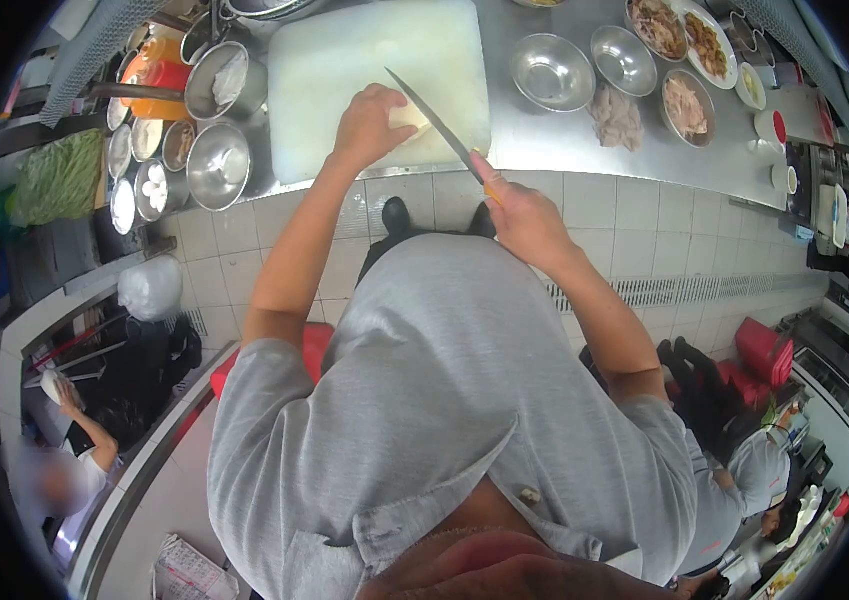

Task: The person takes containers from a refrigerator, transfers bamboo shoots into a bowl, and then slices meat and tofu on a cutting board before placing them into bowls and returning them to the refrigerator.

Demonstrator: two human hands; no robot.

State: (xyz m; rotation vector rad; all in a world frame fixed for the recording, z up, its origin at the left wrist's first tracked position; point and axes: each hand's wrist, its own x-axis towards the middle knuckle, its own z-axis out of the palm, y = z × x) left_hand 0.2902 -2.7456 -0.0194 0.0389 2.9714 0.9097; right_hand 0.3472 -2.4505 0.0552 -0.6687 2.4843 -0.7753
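Note:
My right hand point(526, 218) is wrapped round the yellow-orange handle of a knife point(436, 121), in front of the cutting board's near edge. The long blade points away and to the left, slanting over the large white cutting board point(324, 70). My left hand point(372, 125) is on the board, its fingers closed on a pale, whitish piece of food point(405, 119). The blade passes right beside that piece, overlapping it in this view. Part of the piece is hidden by my fingers, and its kind does not show clearly.
Metal bowls point(218, 165) and food containers crowd the counter's left. More bowls point(552, 72), pale meat point(616, 117) and a plate of browned food point(707, 45) stand right. A person point(84, 440) is at lower left; other people point(754, 465) are at lower right.

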